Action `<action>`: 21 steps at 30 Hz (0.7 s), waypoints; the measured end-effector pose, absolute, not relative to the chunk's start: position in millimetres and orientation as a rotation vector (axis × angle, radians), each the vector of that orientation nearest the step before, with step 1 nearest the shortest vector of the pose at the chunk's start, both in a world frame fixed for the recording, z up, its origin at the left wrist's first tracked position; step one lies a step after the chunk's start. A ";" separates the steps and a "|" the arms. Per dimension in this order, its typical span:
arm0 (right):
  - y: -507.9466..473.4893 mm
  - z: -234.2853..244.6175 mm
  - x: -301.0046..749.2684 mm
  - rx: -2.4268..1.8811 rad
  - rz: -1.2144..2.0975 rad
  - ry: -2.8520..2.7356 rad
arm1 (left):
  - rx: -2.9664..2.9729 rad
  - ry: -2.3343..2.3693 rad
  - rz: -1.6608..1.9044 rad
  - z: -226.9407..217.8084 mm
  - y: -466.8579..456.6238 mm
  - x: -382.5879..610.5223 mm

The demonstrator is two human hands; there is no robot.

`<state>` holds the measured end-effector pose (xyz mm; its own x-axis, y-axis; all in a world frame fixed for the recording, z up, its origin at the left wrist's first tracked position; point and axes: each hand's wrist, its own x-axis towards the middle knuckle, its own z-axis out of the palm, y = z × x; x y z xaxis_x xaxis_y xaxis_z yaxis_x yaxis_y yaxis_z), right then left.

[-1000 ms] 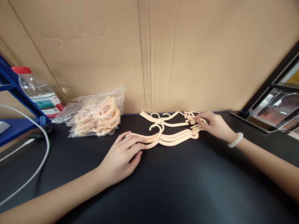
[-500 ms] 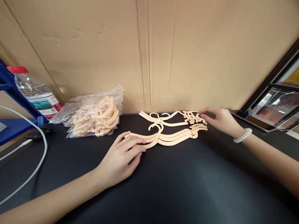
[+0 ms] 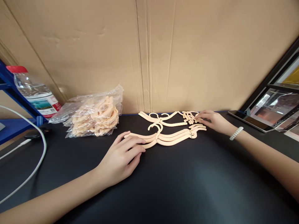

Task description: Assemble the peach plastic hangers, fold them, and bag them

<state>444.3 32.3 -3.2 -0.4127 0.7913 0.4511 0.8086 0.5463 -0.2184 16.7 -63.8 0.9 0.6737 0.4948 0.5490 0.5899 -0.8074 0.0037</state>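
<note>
Several small peach plastic hangers lie on the black table [image 3: 163,186] in two groups. The near stack [image 3: 168,137] runs left to right, and a far group [image 3: 168,118] lies close to the cardboard wall. My left hand [image 3: 121,158] rests flat on the table, fingers stretched out, with its fingertips on the left end of the near stack. My right hand [image 3: 213,121], with a white bead bracelet at the wrist, lies low with its fingertips touching the right end of the far group. Neither hand lifts a hanger.
A clear plastic bag [image 3: 95,113] with more peach hangers lies at the back left. A water bottle [image 3: 35,91] stands by a blue rack [image 3: 16,102]. A white cable [image 3: 35,161] curves over the left of the table. A tablet [image 3: 249,119] lies at the right.
My right hand drew back to the right from the hanger ends, then came down again onto the right end of the far group. My left hand has stayed put.
</note>
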 end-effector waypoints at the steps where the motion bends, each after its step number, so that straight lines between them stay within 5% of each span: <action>1: 33.8 -5.0 444.4 -1.280 -0.037 -2.286 | -2.713 -0.890 -0.812 0.7 -63.9 16.5; 21: 21.1 20.1 407.4 -1.303 -0.228 -1.709 | -2.722 -0.870 -0.872 1.2 -66.4 17.3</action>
